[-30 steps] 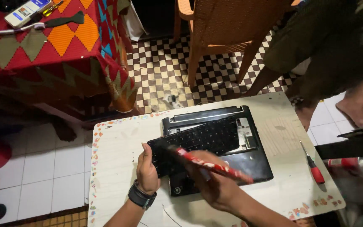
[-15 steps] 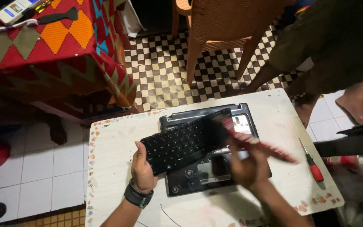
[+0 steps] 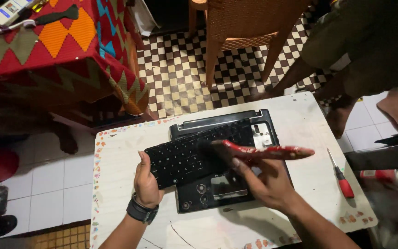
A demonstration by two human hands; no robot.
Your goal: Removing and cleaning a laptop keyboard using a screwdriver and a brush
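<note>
Your left hand (image 3: 147, 182) grips the keyboard (image 3: 194, 152) by its left edge, tilted over the laptop base (image 3: 217, 193). Right hand (image 3: 266, 182) clasps the red brush (image 3: 266, 151). Kbd prob. thin, light, flexy; support the edges, not the keys.

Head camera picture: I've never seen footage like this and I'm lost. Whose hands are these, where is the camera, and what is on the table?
The camera sits on a person's head and looks down at their own two bare hands. The left hand, wearing a dark wristwatch, grips the edge of a loose black laptop keyboard, tilted above a black laptop base. The right hand holds a red-handled paintbrush, bristles on the keys. All rests on a white table. A red-handled screwdriver lies to the right. Another person's legs stand beyond.
</note>
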